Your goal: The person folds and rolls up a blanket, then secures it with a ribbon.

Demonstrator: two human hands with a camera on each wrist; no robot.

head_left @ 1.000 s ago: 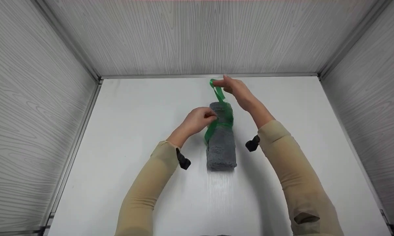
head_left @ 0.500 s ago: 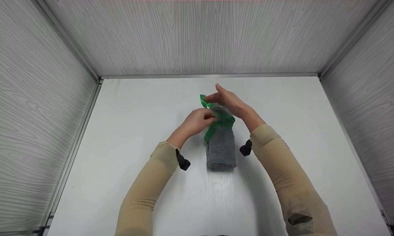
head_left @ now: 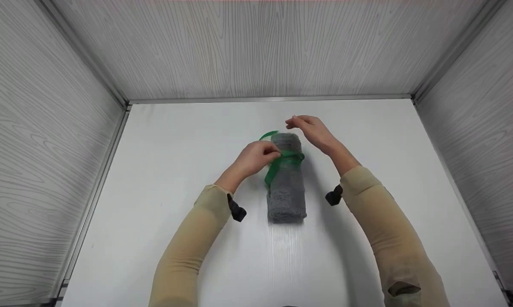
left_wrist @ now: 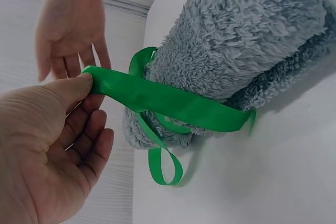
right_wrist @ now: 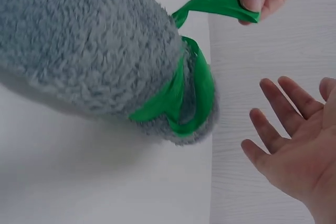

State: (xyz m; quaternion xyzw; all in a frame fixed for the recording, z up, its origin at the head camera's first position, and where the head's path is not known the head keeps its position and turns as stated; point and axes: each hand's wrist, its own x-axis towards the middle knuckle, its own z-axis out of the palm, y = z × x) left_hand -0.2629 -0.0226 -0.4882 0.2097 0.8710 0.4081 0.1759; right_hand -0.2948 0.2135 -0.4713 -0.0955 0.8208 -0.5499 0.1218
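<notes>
A rolled grey fluffy towel [head_left: 287, 194] lies lengthwise on the white table. Round its far half runs a green ribbon [head_left: 291, 158], with loose lengths at the left side and by the far end. My left hand [head_left: 256, 158] pinches one part of the ribbon between thumb and forefinger, just left of the roll; the left wrist view shows this ribbon [left_wrist: 168, 100] stretched from the thumb across the towel. Beyond the roll's far right, my right hand [head_left: 312, 130] hovers with nothing in it. Its fingers are spread and relaxed in the right wrist view, apart from the ribbon [right_wrist: 202, 93].
Wood-grain panels stand behind [head_left: 256, 51] and on both sides of the white table [head_left: 175, 170]. A metal rail [head_left: 222, 100] edges the table's back. Each sleeve has a small black camera at the wrist.
My right hand has let go of the ribbon's loose length, moving near, then back to the right. That length now droops left of the towel's far end. The left hand stays in place.
</notes>
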